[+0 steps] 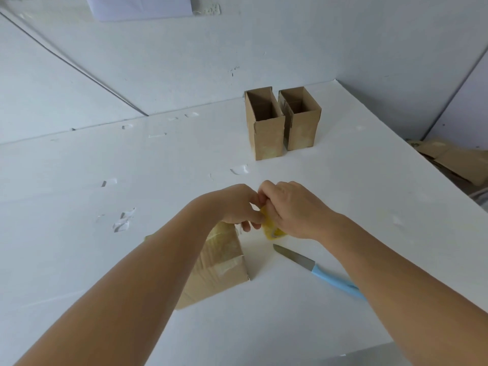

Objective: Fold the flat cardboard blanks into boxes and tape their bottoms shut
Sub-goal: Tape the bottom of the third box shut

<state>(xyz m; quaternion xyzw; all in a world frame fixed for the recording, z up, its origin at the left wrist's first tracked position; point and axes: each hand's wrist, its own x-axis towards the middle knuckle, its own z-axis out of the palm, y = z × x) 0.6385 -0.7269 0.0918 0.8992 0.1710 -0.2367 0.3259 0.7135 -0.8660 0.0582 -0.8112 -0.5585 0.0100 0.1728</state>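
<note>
1. White foam-like board forms the table [79, 233], dented in several spots. Its surface looks soft, so a box pressed hard while taping could rock or skid.
2. Cardboard again on the floor at far right: a stack of flat blanks [454, 162], well apart from the hands. Reaching for one with the tape dangling could let the strip stick to itself.
3. Two finished boxes [282, 120] stand upright, open tops up, side by side at the back of the table.
4. The box in hand [216, 262] lies on its side under the left forearm, tape already across its end. It is not pinned, so it may slide when new tape is pulled over it.
5. A blue-handled knife [317, 268] lies just beside the right wrist, blade toward the hands; a careless sweep could catch it.
6. The right hand [293, 210] is wrapped round the yellow tape roll [272, 228].
7. The left hand [237, 207] pinches at the roll's edge, likely hunting the tape's end; it could tear or split.
</note>
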